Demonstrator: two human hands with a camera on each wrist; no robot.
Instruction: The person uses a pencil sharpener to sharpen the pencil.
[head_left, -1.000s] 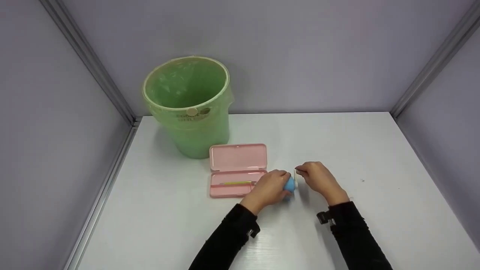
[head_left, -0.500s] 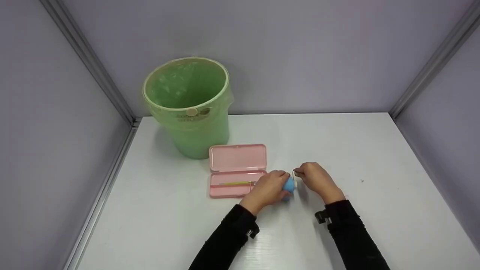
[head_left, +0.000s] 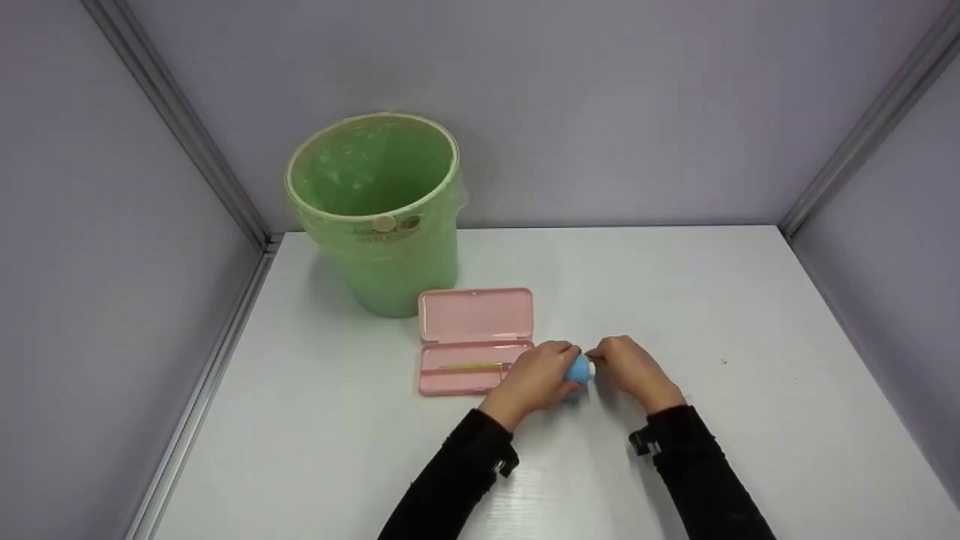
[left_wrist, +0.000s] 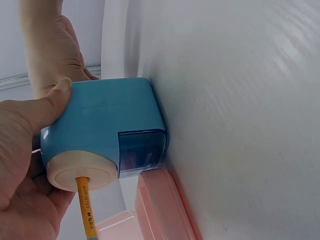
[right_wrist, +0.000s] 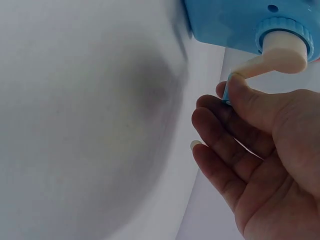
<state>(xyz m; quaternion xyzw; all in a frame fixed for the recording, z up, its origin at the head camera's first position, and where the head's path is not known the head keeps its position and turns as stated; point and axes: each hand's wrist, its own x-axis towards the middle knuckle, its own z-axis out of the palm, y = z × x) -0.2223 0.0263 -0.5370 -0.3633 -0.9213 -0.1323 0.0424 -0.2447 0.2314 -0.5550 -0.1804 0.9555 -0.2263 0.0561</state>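
Observation:
My left hand (head_left: 534, 379) grips a blue crank pencil sharpener (left_wrist: 107, 112) from above, with the thumb along one side. A yellow pencil (left_wrist: 86, 205) sticks out of the round cream front of the sharpener. On the opposite side, my right hand (head_left: 634, 369) pinches the small blue knob (right_wrist: 227, 90) at the end of the cream crank handle (right_wrist: 250, 67) between thumb and fingers. The sharpener's dark see-through drawer (left_wrist: 142, 150) faces the tabletop side in the left wrist view. In the head view the left hand hides most of the sharpener.
Beside the sharpener lies an opened pink pencil case (head_left: 476, 315), with a yellow-green pencil (head_left: 472, 367) in its tray. A green lined bin (head_left: 390, 262) stands behind it at the left. Grey panels (head_left: 622, 112) enclose the white table (head_left: 300, 450) at the back and sides.
My right hand has swung the crank downward toward me, from above the sharpener's end to beside it. The left hand and sharpener have stayed in place.

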